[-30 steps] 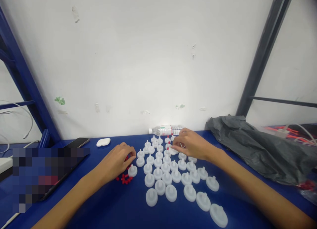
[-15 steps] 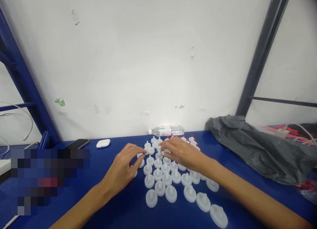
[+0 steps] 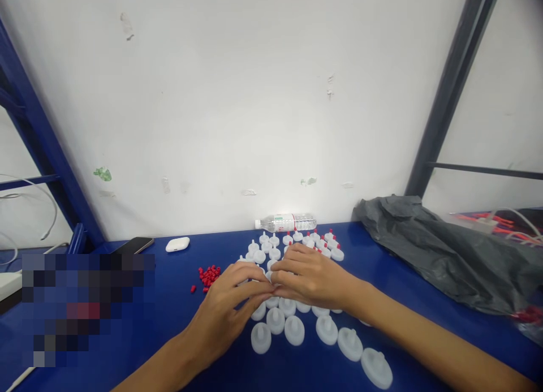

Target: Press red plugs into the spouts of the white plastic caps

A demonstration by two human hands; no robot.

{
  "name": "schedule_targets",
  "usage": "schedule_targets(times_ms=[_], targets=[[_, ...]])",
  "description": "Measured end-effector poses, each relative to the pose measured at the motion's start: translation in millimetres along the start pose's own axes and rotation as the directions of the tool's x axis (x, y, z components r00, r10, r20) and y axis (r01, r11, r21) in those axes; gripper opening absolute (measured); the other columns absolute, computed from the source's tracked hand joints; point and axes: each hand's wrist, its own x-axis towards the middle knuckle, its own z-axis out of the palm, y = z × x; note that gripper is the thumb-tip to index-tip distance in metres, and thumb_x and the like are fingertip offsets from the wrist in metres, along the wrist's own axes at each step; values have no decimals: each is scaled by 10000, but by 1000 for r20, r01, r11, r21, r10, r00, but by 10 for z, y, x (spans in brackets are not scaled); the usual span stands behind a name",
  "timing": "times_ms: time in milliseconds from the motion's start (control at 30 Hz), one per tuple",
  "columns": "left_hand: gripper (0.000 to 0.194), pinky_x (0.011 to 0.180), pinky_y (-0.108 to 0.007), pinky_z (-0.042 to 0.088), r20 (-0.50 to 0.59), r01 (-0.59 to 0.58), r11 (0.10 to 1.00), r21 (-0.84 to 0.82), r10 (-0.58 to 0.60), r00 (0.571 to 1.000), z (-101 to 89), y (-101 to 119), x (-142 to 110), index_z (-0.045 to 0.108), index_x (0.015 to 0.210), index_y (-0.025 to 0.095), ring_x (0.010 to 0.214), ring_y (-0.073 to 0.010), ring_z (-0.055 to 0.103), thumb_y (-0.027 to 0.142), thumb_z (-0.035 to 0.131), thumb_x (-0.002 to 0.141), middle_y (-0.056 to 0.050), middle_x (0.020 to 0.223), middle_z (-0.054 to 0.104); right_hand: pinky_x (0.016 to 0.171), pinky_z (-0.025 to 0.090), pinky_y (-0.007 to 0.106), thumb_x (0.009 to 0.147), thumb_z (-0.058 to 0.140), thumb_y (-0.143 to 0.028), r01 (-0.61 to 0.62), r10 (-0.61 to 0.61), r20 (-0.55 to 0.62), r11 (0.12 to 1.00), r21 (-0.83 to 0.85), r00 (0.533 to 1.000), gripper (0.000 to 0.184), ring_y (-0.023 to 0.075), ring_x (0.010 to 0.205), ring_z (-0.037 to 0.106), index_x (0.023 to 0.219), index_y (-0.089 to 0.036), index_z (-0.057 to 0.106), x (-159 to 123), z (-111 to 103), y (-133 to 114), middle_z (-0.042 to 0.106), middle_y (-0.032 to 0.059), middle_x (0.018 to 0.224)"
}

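Observation:
My left hand (image 3: 235,301) and my right hand (image 3: 311,276) meet over the middle of a spread of white caps. The left thumb and forefinger are pinched together, their tips touching my right hand's fingers. The right fingers are curled in, and whatever lies between the two hands is hidden. Round white nozzle caps (image 3: 294,330) stand upright with their spouts up, some covered by my hands. Behind my right hand, several white caps with red tips (image 3: 337,253) form a group. Small red caps (image 3: 211,276) lie in a loose pile left of my left hand.
A clear plastic bottle (image 3: 286,222) lies along the wall. A white earbud case (image 3: 177,244) and a phone (image 3: 138,245) rest at the left, near a blurred-out patch. A dark grey plastic bag (image 3: 441,256) covers the right side of the blue table (image 3: 190,375).
My left hand has moved right from the red caps, uncovering them. My right hand has come left and nearer from the back caps, where more red-tipped ones now show. The hands have met.

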Motion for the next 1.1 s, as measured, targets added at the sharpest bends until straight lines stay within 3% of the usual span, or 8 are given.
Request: schedule_targets(times_ms=[100, 200, 267, 367, 500, 667, 933, 1100], targets=[[147, 866, -326, 544, -17, 38, 999, -38, -39, 999, -6, 29, 13, 716, 1031, 254, 963, -191, 647, 140, 677, 947, -34, 993, 729, 733, 472, 327, 1065, 499, -330, 24, -25, -50, 999, -24, 998, 257, 162, 743, 597, 929, -188, 664, 9, -7, -18, 744, 44, 878], [91, 720, -297, 522, -13, 201, 978, -53, -201, 979, -34, 91, 24, 688, 1009, 254, 807, -172, 591, 230, 717, 926, -23, 935, 698, 713, 481, 311, 1059, 518, -317, 42, -44, -144, 999, -12, 989, 235, 152, 772, 612, 937, -190, 674, 18, -23, -30, 759, 51, 954], [241, 658, -285, 503, 14, 323, 943, -79, -323, 946, -64, 137, 27, 651, 1129, 272, 725, -150, 537, 283, 736, 905, -26, 1015, 675, 684, 477, 301, 1050, 532, -270, 68, -68, -216, 998, -7, 974, 192, 148, 785, 617, 964, -180, 677, 31, -44, -49, 761, 63, 1004], [502, 720, -293, 542, 104, 424, 887, -181, -412, 905, -98, 187, 10, 552, 1339, 319, 726, -124, 539, 293, 746, 877, -50, 1252, 607, 706, 497, 300, 1020, 534, -170, 113, -114, -305, 993, -21, 945, 156, 151, 835, 635, 962, -172, 679, 63, -73, -107, 758, 85, 1063], [607, 874, -351, 567, 243, 521, 783, -341, -462, 853, -82, 208, -40, 501, 1423, 313, 855, -153, 627, 297, 734, 862, -75, 1356, 585, 884, 522, 324, 951, 572, -115, 131, -147, -404, 989, -65, 903, 158, 162, 976, 651, 905, -211, 689, 96, -64, -198, 767, 56, 1021], [431, 674, -256, 518, 416, 583, 658, -476, -416, 809, -88, 227, 16, 638, 1230, 195, 751, -138, 616, 198, 713, 806, -43, 1012, 723, 988, 497, 333, 919, 584, -117, 148, -187, -427, 981, -123, 885, 182, 141, 1026, 641, 862, -255, 686, 97, -26, -254, 770, 16, 1019], [304, 658, -233, 441, 450, 591, 629, -505, -392, 802, -127, 204, 117, 718, 1069, 152, 697, -114, 583, 142, 713, 765, 5, 820, 730, 945, 513, 323, 936, 584, -119, 149, -171, -393, 985, -87, 903, 171, 136, 949, 652, 927, -237, 707, 109, -33, -262, 776, 15, 1048], [452, 714, -275, 510, 461, 631, 619, -468, -438, 772, -193, 155, 142, 628, 1294, 185, 817, -174, 660, 280, 705, 859, -55, 1019, 754, 952, 501, 332, 976, 580, -140, 129, -166, -345, 984, -127, 924, 151, 149, 1033, 644, 952, -230, 699, 93, -55, -174, 771, 21, 1078]])
